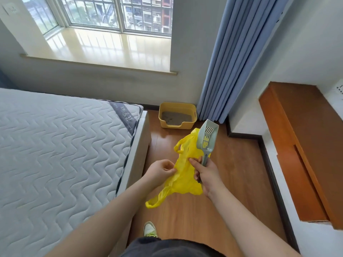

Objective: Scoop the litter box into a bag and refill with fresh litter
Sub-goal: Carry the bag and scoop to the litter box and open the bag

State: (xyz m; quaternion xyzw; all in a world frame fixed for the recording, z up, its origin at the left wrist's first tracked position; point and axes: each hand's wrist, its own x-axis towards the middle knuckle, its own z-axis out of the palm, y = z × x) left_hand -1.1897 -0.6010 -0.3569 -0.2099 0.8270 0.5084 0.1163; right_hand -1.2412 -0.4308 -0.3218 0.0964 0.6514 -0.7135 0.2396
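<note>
A yellow litter box (177, 115) with grey litter inside stands on the wooden floor against the far wall, beside the curtain. I hold a crumpled yellow plastic bag (183, 175) in front of me between both hands. My left hand (160, 170) pinches the bag's left edge. My right hand (207, 173) grips the handle of a grey slotted litter scoop (207, 138), which points up and away, and its thumb also presses the bag. One bag handle dangles below toward the floor.
A bed with a quilted grey mattress (61, 145) fills the left side. An orange-brown cabinet (304, 149) runs along the right wall. A blue curtain (232, 58) hangs behind the box. The wooden floor strip (232, 182) leads to it. My shoe (150, 230) is below.
</note>
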